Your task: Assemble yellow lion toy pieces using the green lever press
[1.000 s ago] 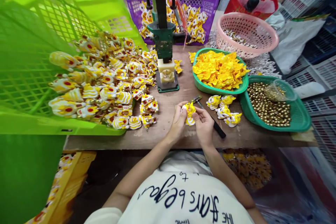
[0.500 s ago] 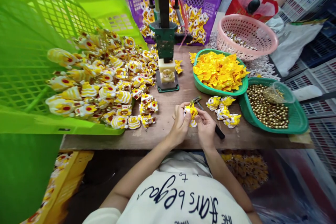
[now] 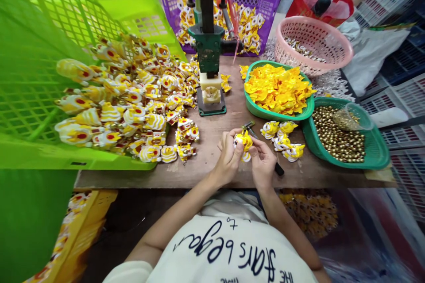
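A small yellow and white toy figure (image 3: 244,145) is held between both hands above the wooden table's (image 3: 215,172) front edge. My left hand (image 3: 227,159) grips its left side with fingers curled. My right hand (image 3: 263,163) pinches its right side. Just right of the hands lie several finished figures (image 3: 282,139), and a small dark-handled hammer (image 3: 262,146) lies partly under my right hand.
A tipped green crate (image 3: 43,75) spills many figures (image 3: 133,101) on the left. A green hand press (image 3: 209,44) stands at the back centre. To the right are a green tray of yellow pieces (image 3: 277,88), a green tray of brass bells (image 3: 341,135) and a pink basket (image 3: 312,44).
The figure has been turned a little between my hands and lifted slightly. The hands stay in the same spot.
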The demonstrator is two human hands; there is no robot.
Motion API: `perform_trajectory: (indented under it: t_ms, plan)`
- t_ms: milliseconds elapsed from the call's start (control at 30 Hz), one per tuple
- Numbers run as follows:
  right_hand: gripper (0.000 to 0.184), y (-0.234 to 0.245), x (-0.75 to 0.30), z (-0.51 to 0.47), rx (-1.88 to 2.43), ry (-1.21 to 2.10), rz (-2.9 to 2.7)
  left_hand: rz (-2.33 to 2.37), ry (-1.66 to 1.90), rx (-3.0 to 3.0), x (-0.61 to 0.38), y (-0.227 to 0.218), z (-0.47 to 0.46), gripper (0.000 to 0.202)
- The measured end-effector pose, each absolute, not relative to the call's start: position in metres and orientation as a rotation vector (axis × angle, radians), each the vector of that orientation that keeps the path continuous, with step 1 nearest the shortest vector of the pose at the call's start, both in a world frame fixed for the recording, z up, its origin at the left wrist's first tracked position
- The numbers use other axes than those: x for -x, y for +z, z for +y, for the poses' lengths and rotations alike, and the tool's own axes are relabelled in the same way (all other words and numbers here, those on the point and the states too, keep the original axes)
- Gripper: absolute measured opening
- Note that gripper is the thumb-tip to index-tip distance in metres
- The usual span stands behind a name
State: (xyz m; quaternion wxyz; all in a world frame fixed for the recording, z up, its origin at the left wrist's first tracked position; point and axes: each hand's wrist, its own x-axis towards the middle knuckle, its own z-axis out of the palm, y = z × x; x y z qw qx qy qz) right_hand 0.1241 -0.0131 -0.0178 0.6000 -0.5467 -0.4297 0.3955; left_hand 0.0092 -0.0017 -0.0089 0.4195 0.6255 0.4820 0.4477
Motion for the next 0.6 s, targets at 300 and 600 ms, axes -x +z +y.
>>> perform_trajectory:
  t_ms: [300, 600]
  plan:
    - [0.035, -0.0173, -0.1296, -0.0159, 1.282, 0.899, -1.047, 1.144, 1.048, -1.496, -0.0078, -0.0060, -0.0009, 0.046]
    - [0.033, -0.0107, -0.1319, -0.0175, 1.227, 0.986, -1.073, 1.119, 1.007, -1.490, -0.0049, -0.0032, -0.0004, 0.047]
